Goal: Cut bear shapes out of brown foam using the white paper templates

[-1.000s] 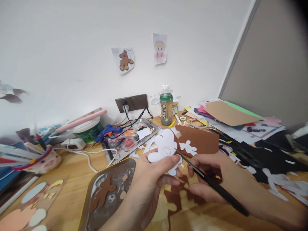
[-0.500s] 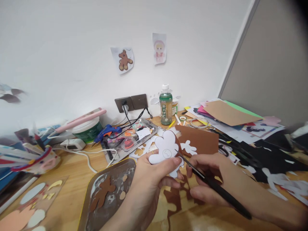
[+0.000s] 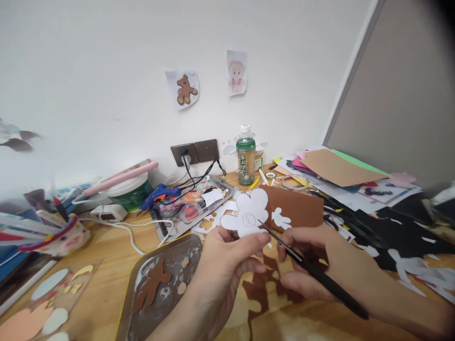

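Note:
My left hand (image 3: pixel 232 258) pinches a white paper cut-out (image 3: pixel 247 208) between thumb and fingers. Its edge is rounded and lobed, and a pencilled circle with a small mark inside is drawn on it. My right hand (image 3: pixel 320 260) grips a slim black-handled craft knife (image 3: pixel 316 272) like a pen. The thin tip meets or nearly meets the cut-out's right edge, by my left thumb; whether it touches I cannot tell. Under my hands lie brown paper offcuts (image 3: pixel 258 289). Behind them, a small white figure cut-out (image 3: pixel 280 218) rests on a brown sheet (image 3: pixel 302 203).
A dark tray (image 3: pixel 133 289) holds a brown bear shape (image 3: pixel 152 284). Further back stand a blue glue gun (image 3: pixel 159 194), a clear case (image 3: pixel 165 229) and a bottle (image 3: pixel 245 158). Paper sheets (image 3: pixel 341 166) pile up at right, near black paper (image 3: pixel 398 232). A pen holder (image 3: pixel 57 241) sits left.
The white cut-out has turned in my left hand, and its lower part has gone from sight behind my thumb and fingers. The craft knife stays almost where it was.

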`<state>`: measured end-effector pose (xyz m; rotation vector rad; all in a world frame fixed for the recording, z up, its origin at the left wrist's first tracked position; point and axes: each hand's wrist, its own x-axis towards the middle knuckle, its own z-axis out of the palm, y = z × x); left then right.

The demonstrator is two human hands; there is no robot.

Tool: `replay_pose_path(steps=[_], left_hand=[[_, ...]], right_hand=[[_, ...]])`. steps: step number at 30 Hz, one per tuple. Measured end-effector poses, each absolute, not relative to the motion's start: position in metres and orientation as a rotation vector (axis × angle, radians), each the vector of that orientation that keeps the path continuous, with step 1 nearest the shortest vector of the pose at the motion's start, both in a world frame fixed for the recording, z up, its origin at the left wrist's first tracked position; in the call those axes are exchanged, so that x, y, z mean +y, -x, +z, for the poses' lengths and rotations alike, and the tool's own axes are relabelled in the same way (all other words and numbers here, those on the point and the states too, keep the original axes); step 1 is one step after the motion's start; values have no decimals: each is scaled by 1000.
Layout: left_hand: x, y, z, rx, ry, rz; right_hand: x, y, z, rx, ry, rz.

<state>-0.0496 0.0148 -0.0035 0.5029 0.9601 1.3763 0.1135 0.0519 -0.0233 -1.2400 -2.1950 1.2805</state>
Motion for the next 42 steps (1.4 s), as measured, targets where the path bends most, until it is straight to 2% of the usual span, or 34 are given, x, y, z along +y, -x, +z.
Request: replay_pose_path(steps=[6, 15, 27, 42], left_hand=[[12, 49, -5, 950, -458, 1384], [13, 47, -6, 854, -498, 1356], [14, 53, -8, 859, -596, 1314], [10, 53, -12, 857, -614, 1310]], right_hand=[[51, -113, -28, -2168, 1216, 1279], [48, -109, -17, -2050, 1022, 1532], [51, -111, -20, -2170, 1088, 1375], [48, -106, -16, -2120, 1057, 1426]])
